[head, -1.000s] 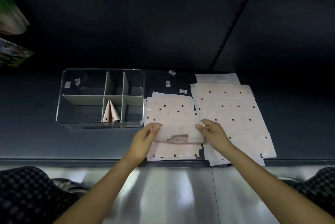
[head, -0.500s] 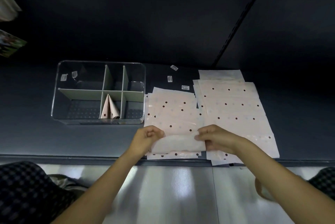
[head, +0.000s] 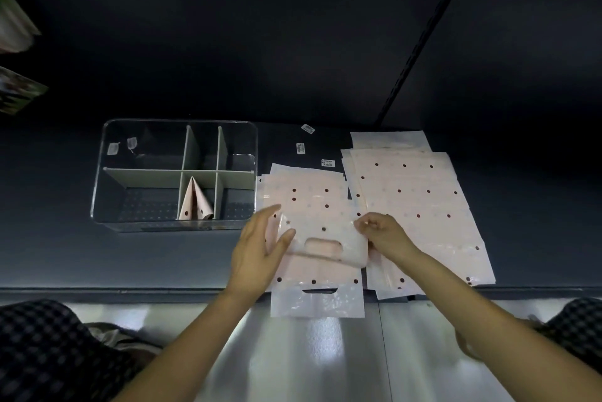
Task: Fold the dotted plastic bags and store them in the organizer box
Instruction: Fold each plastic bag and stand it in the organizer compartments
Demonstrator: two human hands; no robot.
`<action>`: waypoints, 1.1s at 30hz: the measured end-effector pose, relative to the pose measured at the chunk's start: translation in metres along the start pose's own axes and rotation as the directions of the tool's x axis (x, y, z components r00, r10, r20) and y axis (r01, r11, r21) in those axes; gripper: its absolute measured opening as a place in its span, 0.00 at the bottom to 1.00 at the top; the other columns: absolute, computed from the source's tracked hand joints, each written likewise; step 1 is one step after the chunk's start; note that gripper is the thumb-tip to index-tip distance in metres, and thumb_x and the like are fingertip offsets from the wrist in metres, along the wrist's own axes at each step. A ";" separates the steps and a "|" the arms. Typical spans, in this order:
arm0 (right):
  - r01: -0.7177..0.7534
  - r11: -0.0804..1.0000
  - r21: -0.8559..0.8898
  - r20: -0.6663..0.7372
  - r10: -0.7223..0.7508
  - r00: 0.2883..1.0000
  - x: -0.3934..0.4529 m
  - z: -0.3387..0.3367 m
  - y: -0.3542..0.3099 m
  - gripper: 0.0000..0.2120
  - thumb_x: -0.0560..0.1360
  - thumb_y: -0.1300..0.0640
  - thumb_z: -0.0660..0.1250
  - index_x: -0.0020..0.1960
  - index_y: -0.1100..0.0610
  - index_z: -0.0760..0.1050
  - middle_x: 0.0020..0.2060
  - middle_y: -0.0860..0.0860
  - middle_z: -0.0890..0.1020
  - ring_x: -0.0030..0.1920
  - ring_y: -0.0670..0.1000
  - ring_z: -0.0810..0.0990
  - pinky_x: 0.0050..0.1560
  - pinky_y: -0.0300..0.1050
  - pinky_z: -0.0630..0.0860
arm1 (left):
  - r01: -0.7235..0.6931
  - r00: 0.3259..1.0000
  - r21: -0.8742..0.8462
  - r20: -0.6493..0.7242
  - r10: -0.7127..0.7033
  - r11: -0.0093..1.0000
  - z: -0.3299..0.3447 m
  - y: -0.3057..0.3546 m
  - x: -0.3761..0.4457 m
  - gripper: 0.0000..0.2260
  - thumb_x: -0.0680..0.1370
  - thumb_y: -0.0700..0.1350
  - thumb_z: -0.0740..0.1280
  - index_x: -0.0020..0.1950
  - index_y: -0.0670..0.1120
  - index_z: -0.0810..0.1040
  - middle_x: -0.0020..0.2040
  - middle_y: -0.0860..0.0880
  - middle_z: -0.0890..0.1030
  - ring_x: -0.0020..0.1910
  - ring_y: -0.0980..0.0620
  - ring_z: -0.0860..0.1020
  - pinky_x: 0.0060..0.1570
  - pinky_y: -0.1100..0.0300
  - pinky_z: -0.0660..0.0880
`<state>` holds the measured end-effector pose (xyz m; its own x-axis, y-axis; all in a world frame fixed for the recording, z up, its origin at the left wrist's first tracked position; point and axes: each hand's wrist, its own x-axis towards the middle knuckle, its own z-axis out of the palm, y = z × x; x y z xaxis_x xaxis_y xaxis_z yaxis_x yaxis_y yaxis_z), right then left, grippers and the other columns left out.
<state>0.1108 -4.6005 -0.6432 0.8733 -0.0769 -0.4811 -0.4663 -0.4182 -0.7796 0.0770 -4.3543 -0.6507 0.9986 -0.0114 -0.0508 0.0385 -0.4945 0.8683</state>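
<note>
The top dotted bag (head: pixel 321 222) lies on the left-hand pile of bags (head: pixel 312 300) at the front edge of the worktop (head: pixel 65 255), its handle cut-out facing the person. The right hand (head: pixel 386 234) has curled fingers pinching the bag's right edge, while the left hand (head: pixel 260 252) is spread wide — fingers straight, thumb pressing near the cut-out on the bag's left side. The lowest bag of that pile hangs over the front edge. Just beside it on the right sits a second, larger pile of bags (head: pixel 410 193), fanned out toward the back and reaching the front edge too. To the left of both piles stands the clear organizer box (head: pixel 107 222) with grey dividers — one folded bag (head: pixel 195 203) stands upright, cone-like, in the middle front compartment. Three small labels (head: pixel 301 147) lie on the worktop behind the left pile, near the back. Checked fabric (head: pixel 42 352) shows at the lower corners of the view.
</note>
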 end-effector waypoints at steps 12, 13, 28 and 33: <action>-0.081 0.958 -0.274 -0.241 0.014 0.970 0.046 0.012 -0.001 0.10 0.78 0.58 0.61 0.51 0.63 0.78 0.52 0.56 0.81 0.54 0.55 0.77 0.47 0.38 0.67 | -0.471 0.849 0.605 0.510 0.141 0.642 0.031 -0.035 -0.015 0.34 0.79 0.64 0.48 0.73 0.49 0.32 0.74 0.53 0.32 0.71 0.54 0.28 0.68 0.58 0.26; -0.082 0.958 -0.274 -0.244 0.013 0.970 0.046 0.012 -0.001 0.10 0.78 0.58 0.61 0.51 0.63 0.79 0.52 0.56 0.81 0.54 0.55 0.77 0.48 0.38 0.68 | -0.474 0.844 0.615 0.522 0.125 0.630 0.031 -0.036 -0.016 0.34 0.79 0.64 0.47 0.73 0.49 0.31 0.74 0.53 0.32 0.70 0.54 0.27 0.68 0.56 0.26; 0.462 0.446 -0.767 0.060 -0.666 0.743 -0.027 0.067 0.009 0.21 0.79 0.52 0.58 0.68 0.63 0.69 0.66 0.58 0.73 0.67 0.58 0.71 0.68 0.54 0.66 | -0.512 0.819 0.673 0.570 0.067 0.534 0.032 -0.039 -0.016 0.32 0.78 0.67 0.43 0.74 0.55 0.31 0.73 0.44 0.28 0.72 0.45 0.29 0.72 0.52 0.31; 0.464 0.305 -0.832 0.348 -0.365 0.864 -0.044 0.071 0.052 0.37 0.75 0.33 0.38 0.75 0.56 0.36 0.75 0.50 0.39 0.76 0.50 0.38 0.75 0.48 0.37 | -0.530 0.809 0.675 0.583 0.069 0.512 0.029 -0.040 -0.014 0.32 0.77 0.67 0.42 0.73 0.55 0.31 0.72 0.45 0.29 0.70 0.46 0.27 0.70 0.52 0.29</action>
<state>0.0378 -4.5551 -0.6909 0.8752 0.4010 -0.2706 0.3802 -0.9161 -0.1276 0.0605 -4.3597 -0.6987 0.7904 -0.5503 -0.2692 -0.5337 -0.8342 0.1387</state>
